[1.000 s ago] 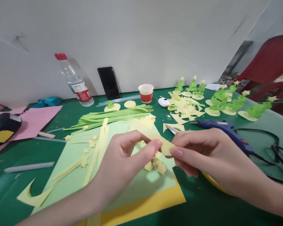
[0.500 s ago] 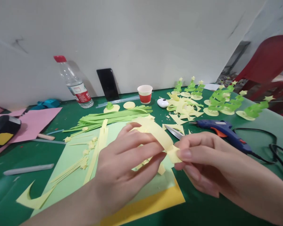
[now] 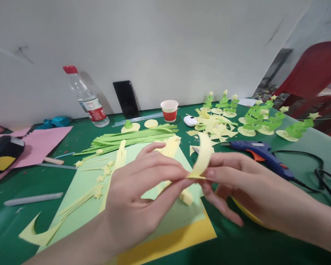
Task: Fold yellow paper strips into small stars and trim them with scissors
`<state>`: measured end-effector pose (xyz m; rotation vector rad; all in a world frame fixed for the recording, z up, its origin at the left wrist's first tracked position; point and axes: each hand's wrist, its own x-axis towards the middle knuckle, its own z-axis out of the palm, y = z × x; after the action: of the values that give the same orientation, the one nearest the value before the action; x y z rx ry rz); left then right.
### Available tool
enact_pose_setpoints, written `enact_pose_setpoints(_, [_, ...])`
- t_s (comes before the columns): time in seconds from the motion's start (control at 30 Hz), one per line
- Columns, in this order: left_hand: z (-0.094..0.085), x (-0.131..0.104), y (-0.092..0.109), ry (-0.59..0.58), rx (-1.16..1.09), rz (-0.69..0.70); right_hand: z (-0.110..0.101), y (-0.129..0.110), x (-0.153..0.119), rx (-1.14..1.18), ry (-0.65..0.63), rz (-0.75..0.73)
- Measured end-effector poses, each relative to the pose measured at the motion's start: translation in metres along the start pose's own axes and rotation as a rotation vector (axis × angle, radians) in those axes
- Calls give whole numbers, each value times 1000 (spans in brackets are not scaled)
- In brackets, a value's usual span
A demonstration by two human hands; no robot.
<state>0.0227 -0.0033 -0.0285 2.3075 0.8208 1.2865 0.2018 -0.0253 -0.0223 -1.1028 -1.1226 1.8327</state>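
Observation:
A pale yellow paper strip (image 3: pixel 204 156) curls upward between my hands, with a small flat fold at its base. My left hand (image 3: pixel 146 187) pinches the left side of that fold between thumb and fingers. On the other side, my right hand (image 3: pixel 237 184) grips the strip with its thumb and index finger, the lower fingers hanging looser. Beneath them lies a light green sheet (image 3: pixel 77 206) over a yellow sheet (image 3: pixel 179 235). Small folded paper stars (image 3: pixel 98 192) and narrow strips rest on the green sheet. Scissors (image 3: pixel 195 150) are mostly hidden behind the strip.
A blue glue gun (image 3: pixel 251 146) with a black cord lies at right, near several green paper plants (image 3: pixel 251 123). Paper scraps (image 3: pixel 215 125), a paper cup (image 3: pixel 169 111), green strips (image 3: pixel 129 137), a phone (image 3: pixel 126 98) and a bottle (image 3: pixel 91 103) stand or lie toward the wall. A tape measure (image 3: pixel 5 154) is at left.
The strip's free end has swung from the left, over my left hand, to standing up by my right hand. My fingers have shifted around the fold.

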Motion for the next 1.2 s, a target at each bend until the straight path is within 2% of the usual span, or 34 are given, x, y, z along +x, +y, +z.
enact_pose_setpoints(0.07, [2,2,1,-6,-56,-108,-2,2,3,-122,90,-184])
enact_pose_setpoints(0.13, [3,3,2,-62,-116,-208,-1,3,4,-256,140,-323])
enact_pose_setpoints(0.3, [4,5,2,-160,-178,-305,3,5,2,-426,222,-510])
enact_pose_setpoints(0.57, [5,2,3,-167,-141,-195,2,5,3,-630,356,-506])
enact_pose_setpoints(0.8, [5,7,2,-110,-227,-332,1,5,3,-669,405,-519])
enact_pose_setpoints(1.03, [4,11,3,-118,-294,-421,0,5,3,-496,359,-562])
enact_pose_setpoints(1.2, [3,9,5,-97,-361,-474,2,0,3,-465,354,-534])
